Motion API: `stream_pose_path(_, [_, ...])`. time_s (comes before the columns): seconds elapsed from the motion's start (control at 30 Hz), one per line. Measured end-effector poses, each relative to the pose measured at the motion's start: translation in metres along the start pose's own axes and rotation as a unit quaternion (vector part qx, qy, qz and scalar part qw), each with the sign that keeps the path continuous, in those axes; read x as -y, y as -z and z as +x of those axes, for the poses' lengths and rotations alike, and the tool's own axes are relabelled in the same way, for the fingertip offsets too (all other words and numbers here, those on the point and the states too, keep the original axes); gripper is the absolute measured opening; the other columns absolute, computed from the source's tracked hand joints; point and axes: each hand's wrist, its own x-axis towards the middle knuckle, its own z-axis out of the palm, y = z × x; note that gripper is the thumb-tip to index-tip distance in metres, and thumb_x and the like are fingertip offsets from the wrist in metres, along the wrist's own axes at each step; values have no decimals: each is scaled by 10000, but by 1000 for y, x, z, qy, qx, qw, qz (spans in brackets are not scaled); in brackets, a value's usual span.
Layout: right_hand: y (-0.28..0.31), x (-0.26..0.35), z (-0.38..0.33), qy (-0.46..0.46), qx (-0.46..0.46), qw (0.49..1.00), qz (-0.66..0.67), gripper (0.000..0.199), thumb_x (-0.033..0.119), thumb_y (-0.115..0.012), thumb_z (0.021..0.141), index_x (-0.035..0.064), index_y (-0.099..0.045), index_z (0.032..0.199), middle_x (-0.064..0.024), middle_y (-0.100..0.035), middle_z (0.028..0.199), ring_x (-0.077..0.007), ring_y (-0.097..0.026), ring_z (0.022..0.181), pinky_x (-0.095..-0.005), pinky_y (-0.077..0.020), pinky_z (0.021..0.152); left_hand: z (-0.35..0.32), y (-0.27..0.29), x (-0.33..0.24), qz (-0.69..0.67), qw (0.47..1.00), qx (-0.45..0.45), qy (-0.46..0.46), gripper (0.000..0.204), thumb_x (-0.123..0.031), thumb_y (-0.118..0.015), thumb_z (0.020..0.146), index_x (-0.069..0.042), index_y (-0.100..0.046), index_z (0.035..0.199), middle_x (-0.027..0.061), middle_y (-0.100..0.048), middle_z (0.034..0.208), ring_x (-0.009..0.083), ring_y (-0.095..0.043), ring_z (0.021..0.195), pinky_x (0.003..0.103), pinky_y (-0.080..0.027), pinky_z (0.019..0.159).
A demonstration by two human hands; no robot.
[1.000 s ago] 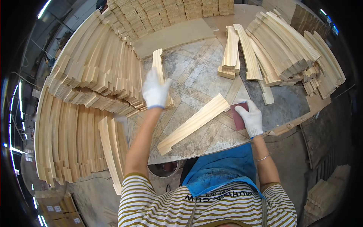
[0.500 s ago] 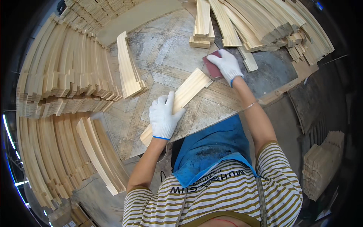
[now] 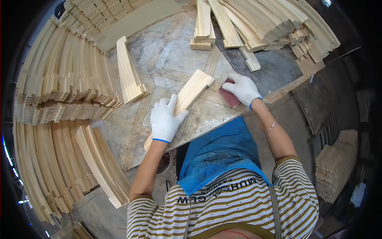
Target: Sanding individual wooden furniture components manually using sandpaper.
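My left hand (image 3: 164, 119), in a white knitted glove, grips a pale wooden slat (image 3: 195, 90) that lies slantwise on the worktable (image 3: 175, 47). Its thumb and fingers lie across the slat's nearer half and cover part of it; the far end has a small step cut into its right side. My right hand (image 3: 243, 88), gloved the same way, is closed on a dark red sheet of sandpaper (image 3: 229, 95). Hand and sandpaper are near the table's front edge, right of the slat and apart from it.
Tall stacks of slats (image 3: 67, 75) line the left side, with more slats (image 3: 51, 159) below. One loose slat pair (image 3: 128, 71) lies at the table's left. A slat heap (image 3: 262, 22) covers the far right. A bundle (image 3: 338, 167) stands on the floor at right.
My right hand has moved nearer to me with the sandpaper, toward the table's front edge. My left hand stays on the slat. The whole view has shifted slightly.
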Motion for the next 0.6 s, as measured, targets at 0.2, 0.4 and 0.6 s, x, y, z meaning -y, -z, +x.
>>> stream_pose_path(0.2, [19, -13, 14, -54, -59, 973, 217, 407, 375, -637, 788, 6, -649, 960, -192, -669, 913, -297, -655, 855, -352, -494, 750, 22, 32, 18, -215, 964, 158, 2, 413, -393, -559, 861, -133, -610, 1178, 165, -652, 966, 298, -631, 912, 402, -486, 783])
stream_pose_path(0.4, [-2, 10, 54, -23, -73, 969, 235, 442, 391, -636, 793, -5, -644, 990, -202, -671, 940, -304, -655, 878, -358, -497, 767, 16, 16, 14, 43, 999, 13, -28, 743, -527, -654, 751, -98, -470, 1329, 145, -591, 1126, 318, -579, 1012, 423, -469, 827])
stream_pose_path(0.6, [-21, 46, 112, 35, -58, 980, 188, 518, 478, -591, 765, 25, -651, 1009, -215, -659, 995, -349, -639, 928, -393, -497, 805, 5, -3, 8, 63, 998, -24, 19, 751, -495, -712, 708, -72, -515, 1297, 117, -563, 1132, 318, -526, 997, 420, -447, 854])
